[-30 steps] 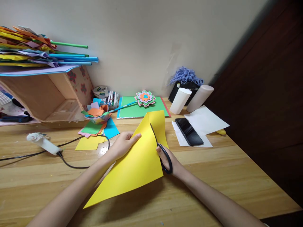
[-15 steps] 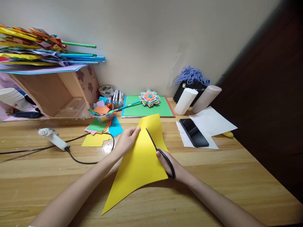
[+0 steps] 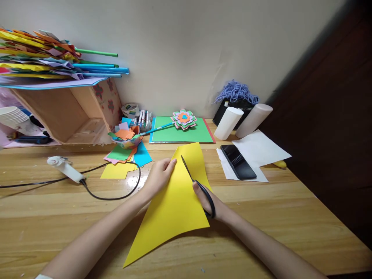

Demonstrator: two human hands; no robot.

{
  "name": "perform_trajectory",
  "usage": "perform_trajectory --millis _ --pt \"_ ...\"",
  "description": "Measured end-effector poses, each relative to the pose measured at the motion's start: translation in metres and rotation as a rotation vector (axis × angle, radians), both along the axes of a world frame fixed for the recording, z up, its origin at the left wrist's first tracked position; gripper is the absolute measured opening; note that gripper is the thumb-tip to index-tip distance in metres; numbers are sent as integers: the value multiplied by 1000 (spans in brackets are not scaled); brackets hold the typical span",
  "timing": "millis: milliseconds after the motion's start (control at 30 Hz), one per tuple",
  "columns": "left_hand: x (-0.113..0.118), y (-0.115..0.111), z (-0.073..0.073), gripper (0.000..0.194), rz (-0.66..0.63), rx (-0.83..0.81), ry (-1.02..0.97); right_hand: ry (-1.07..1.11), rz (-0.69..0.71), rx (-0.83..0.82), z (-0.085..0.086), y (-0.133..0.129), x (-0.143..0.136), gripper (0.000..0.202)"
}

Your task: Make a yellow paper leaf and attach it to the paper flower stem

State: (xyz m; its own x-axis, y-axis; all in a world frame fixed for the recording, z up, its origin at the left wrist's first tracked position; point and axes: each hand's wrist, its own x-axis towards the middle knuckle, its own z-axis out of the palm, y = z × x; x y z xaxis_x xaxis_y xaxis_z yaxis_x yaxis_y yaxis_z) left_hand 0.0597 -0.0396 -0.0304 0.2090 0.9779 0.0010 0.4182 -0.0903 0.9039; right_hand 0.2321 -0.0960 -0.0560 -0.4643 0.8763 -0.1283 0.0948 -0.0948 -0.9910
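Observation:
A large yellow sheet of paper (image 3: 171, 221) is held up over the wooden table, its lower left corner pointing toward me. My left hand (image 3: 159, 174) pinches its left edge, thumb on top. Black-handled scissors (image 3: 205, 193) are in my right hand (image 3: 213, 205), with the thumb through one loop. One blade lies over the paper, pointing up and away; the other blade is hidden beneath. Part of my right hand is behind the sheet.
A white glue gun (image 3: 65, 169) with a black cable lies left, near cut paper pieces (image 3: 116, 171). A phone (image 3: 238, 162) rests on white paper at right. Behind are a paper flower (image 3: 184, 119), a green sheet (image 3: 186, 135), white rolls (image 3: 229, 123) and a pink box (image 3: 106, 104).
The yellow sheet has shifted slightly toward the right, its near right corner dipping lower. Both hands have stayed nearly in place, the left moving a little right. Scissors remain in the paper.

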Motion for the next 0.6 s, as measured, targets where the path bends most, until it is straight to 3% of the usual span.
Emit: perform_trajectory --millis 367,600 --pt "0 -2 2 41 5 -52 -49 -37 -48 14 -3 0 -3 58" --pt "2 -3 0 43 -30 -134 -98 61 -16 -28 -6 0 -3 60"
